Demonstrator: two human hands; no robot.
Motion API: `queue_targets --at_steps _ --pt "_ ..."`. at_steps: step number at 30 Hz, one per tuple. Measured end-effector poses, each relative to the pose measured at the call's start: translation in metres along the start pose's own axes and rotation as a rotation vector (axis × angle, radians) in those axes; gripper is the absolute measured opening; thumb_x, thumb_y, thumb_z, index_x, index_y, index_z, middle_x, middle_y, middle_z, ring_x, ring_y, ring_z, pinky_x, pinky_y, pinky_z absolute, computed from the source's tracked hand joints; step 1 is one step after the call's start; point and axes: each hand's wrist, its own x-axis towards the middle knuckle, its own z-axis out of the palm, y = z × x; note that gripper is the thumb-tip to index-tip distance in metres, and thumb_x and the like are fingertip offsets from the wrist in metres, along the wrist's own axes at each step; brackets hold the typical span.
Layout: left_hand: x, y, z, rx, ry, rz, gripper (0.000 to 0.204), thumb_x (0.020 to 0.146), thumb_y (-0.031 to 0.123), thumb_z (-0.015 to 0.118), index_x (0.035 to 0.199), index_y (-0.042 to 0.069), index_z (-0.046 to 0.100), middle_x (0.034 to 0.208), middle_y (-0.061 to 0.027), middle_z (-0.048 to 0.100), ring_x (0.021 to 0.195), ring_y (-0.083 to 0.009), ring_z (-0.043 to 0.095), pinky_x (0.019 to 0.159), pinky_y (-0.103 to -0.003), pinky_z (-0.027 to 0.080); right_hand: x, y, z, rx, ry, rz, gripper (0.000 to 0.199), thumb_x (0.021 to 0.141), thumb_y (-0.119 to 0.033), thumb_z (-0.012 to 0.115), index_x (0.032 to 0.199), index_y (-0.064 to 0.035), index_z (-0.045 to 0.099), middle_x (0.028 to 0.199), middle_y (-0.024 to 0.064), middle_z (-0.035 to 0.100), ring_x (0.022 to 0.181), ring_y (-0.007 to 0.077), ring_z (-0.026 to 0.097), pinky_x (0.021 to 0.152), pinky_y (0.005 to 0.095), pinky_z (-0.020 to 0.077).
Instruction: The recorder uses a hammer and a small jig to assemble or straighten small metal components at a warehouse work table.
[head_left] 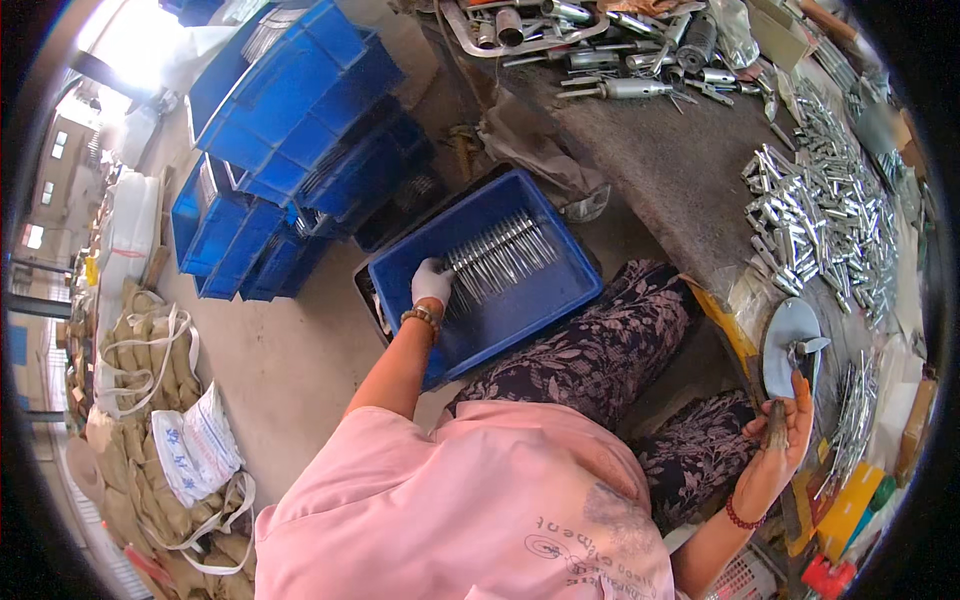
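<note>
My left hand [432, 283], in a white glove, reaches into a blue plastic crate [478, 352]. Its fingers are closed at the left end of a row of slim shiny metal rods [503, 262], seemingly around one; the fingertips are partly hidden. The rods lie side by side. On the right, my right hand [785, 435] is raised beside a round grey metal disc [788, 345] at the bench edge. Its fingers are spread, with the index finger pointing up near a small metal piece [808, 347] on the disc. A dark brownish covering shows at the thumb.
Stacked blue crates [290, 120] stand at the far left. The workbench [650, 165] carries a heap of small metal parts [815, 215], larger metal fittings [630, 88] and thin rods [855, 410]. Tan sacks [150, 370] lie on the floor at left.
</note>
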Motion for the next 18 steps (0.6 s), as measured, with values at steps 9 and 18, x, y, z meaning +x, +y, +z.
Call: queue_targets --at_steps 9,18 --pt "-0.041 0.089 -0.013 -0.156 0.065 0.076 0.045 0.098 0.032 0.077 0.13 0.001 0.07 0.124 -0.0219 0.077 0.112 -0.0375 0.074 0.101 -0.041 0.056 -0.009 -0.016 0.006 -0.025 0.05 0.012 0.045 0.101 0.004 0.056 0.146 -0.0016 0.063 0.104 0.0077 0.071 0.075 0.0115 0.065 0.067 0.0258 0.0538" --pt "-0.153 0.348 -0.029 -0.23 -0.05 1.309 0.011 0.095 0.01 0.078 0.102 0.003 0.075 0.102 -0.0144 0.076 0.093 -0.0307 0.073 0.089 -0.039 0.058 -0.015 -0.014 0.01 0.088 -0.034 0.043 0.04 0.102 0.008 0.063 0.141 -0.0016 0.065 0.109 0.0056 0.071 0.091 0.0107 0.07 0.075 0.0251 0.0608"
